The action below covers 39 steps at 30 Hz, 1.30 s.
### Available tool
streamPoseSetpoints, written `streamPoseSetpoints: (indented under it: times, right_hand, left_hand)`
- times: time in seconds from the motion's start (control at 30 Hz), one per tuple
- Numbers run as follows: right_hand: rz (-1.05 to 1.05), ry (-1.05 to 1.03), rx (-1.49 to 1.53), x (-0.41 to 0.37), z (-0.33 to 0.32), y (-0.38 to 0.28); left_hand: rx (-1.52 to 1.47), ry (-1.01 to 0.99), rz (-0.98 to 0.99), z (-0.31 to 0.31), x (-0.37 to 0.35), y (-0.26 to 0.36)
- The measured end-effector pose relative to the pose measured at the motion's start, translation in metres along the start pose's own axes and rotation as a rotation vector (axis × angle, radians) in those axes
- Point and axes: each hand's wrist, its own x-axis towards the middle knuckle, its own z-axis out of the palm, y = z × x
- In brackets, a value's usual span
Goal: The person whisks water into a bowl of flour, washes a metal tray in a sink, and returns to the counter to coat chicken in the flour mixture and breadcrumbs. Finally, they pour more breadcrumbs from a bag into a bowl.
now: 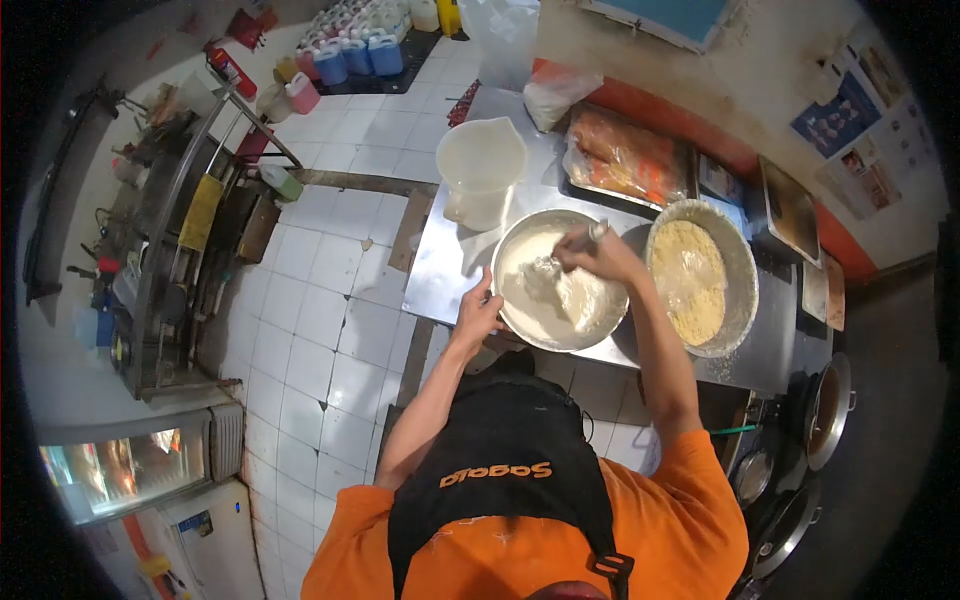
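A round metal bowl [512, 328] of pale, creamy batter [525, 305] stands near the front edge of the steel table. My left hand [480, 312] grips its rim from the left side, the thumb at the edge and the other fingers around the outside. Over the batter, my right hand [588, 252] is closed around a whisk [598, 230], whose handle end sticks up past the fist. The whisk's wires dip into the batter and look blurred. To the right sits a larger metal basin [744, 300] holding yellowish crumbs [695, 270].
Behind the bowl stands a translucent plastic pitcher [482, 160]. A tray of plastic-wrapped orange-brown food [628, 155] lies by the wall, near a clear bag of white powder [555, 100]. Dark pans [828, 410] are at the right. Shelving [185, 240] stands across the tiled floor.
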Motion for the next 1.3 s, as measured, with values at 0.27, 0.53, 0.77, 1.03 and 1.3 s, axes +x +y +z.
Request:
streamPoseSetpoints:
  times: [0.27, 0.53, 0.77, 1.03, 1.3]
  right_hand:
    - [0.21, 0.241, -0.058, 0.014, -0.072, 0.016]
    - [0.314, 0.589, -0.052, -0.146, -0.009, 0.026]
    - [0.153, 0.66, -0.154, -0.148, 0.097, -0.017]
    - [0.496, 0.441, 0.095, -0.182, 0.031, -0.041]
    - [0.468, 0.148, -0.837, -0.113, 0.093, -0.031]
  left_hand:
    - [-0.045, 0.065, 0.009, 0.005, -0.004, 0.007]
    - [-0.258, 0.142, 0.011, 0.034, -0.027, 0.007]
    - [-0.337, 0.116, -0.042, 0.046, -0.041, -0.003]
    - [-0.176, 0.096, 0.022, -0.002, -0.013, 0.002]
    - [-0.051, -0.058, -0.013, 0.001, -0.01, 0.018]
